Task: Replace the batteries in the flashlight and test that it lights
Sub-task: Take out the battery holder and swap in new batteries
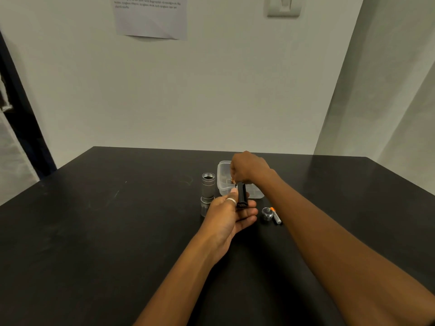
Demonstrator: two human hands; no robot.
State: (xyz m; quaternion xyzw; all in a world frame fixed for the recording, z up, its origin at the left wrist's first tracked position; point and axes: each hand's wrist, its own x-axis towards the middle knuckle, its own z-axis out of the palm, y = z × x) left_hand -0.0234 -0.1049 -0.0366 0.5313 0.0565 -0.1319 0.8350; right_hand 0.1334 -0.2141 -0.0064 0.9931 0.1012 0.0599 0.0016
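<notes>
The silver flashlight body [208, 188] stands on its head on the black table [106, 220], its open threaded end up. My left hand [231, 214], palm up with a ring on one finger, holds a black battery holder [241, 196] between thumb and fingers. My right hand [247, 169] is just above the holder's far end, fingers pinched on something small with an orange tip; what it is I cannot tell. The silver tail cap [267, 214] lies to the right, a loose battery [275, 215] with an orange end beside it.
A clear plastic container [223, 182] sits behind my hands, partly hidden by the right hand. A white wall runs along the table's far edge, with a sheet of paper [150, 17] taped high up.
</notes>
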